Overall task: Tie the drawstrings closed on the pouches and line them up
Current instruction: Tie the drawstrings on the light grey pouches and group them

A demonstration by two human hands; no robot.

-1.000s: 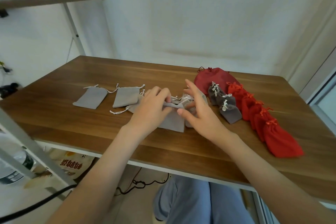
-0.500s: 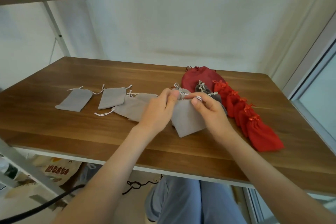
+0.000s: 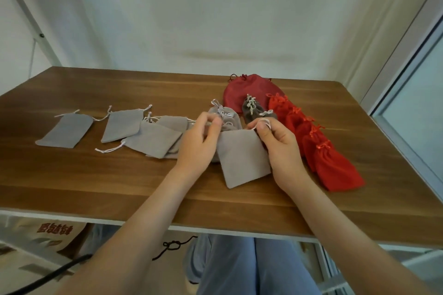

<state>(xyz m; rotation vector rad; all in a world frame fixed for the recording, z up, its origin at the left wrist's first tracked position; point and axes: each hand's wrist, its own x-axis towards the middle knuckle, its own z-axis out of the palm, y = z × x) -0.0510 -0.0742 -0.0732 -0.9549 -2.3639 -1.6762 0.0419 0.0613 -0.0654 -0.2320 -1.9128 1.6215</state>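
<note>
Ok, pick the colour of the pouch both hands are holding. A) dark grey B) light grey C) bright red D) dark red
B: the left hand and right hand pinch the top corners of a light grey pouch, while the bright red pouches lie in a row on the table to the right.

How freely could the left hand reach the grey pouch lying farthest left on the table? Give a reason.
Probably yes: the far-left pouch lies flat and uncovered on the table, only flat pouches between. But the left hand pinches the middle pouch, so must release it first.
</note>
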